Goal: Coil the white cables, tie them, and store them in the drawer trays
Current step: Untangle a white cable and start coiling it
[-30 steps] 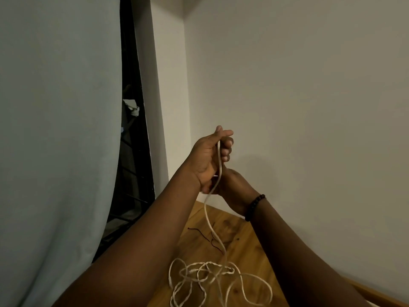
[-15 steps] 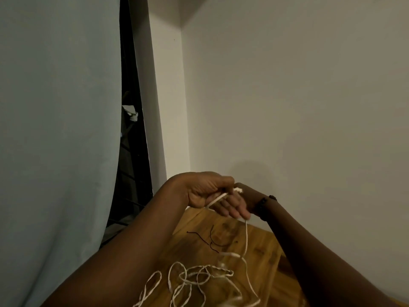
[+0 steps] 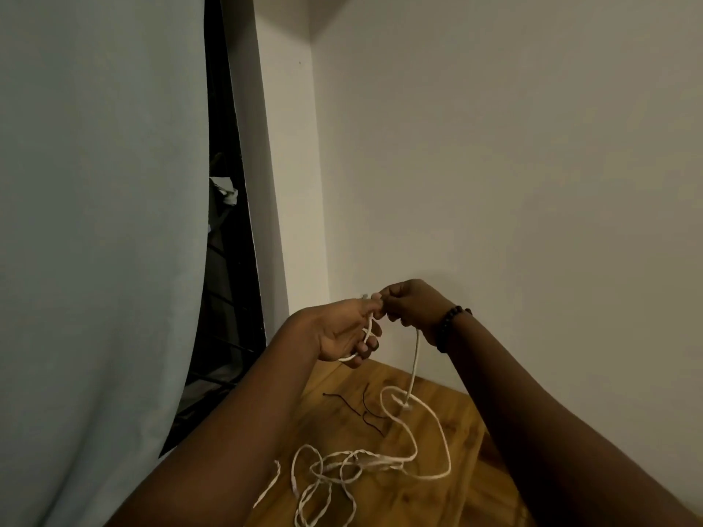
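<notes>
Risk assessment: the thin white cable runs from the raised hands down into a loose, overlapping heap of white cable on the wooden tabletop. In the inspector's judgement, drawing more length upward could tighten those crossings into a knot or drag the whole heap along. A small white piece on the hanging run, near the tabletop, may catch in a loop as the cable is drawn up. Thin dark wire ties lie at about 11 o'clock of the heap, close enough to be snagged. The first loop is small, and a slack pinch would let it spring open.

Hand pose: both hands are raised above the far edge of the tabletop, close to the room corner, fingertips nearly meeting. The left hand is palm-up with fingers curled, clasping a short curve of the cable that emerges below the fingers. The right hand, at 3 o'clock of the left and wearing a dark beaded bracelet, pinches the cable near its end, the rest hanging from it.

Location of the work: one cable end is at the fingertips; the bulk lies on the tabletop at 6 o'clock of the hands. No drawer trays are in view. A pale curtain hangs at 9 o'clock.
</notes>
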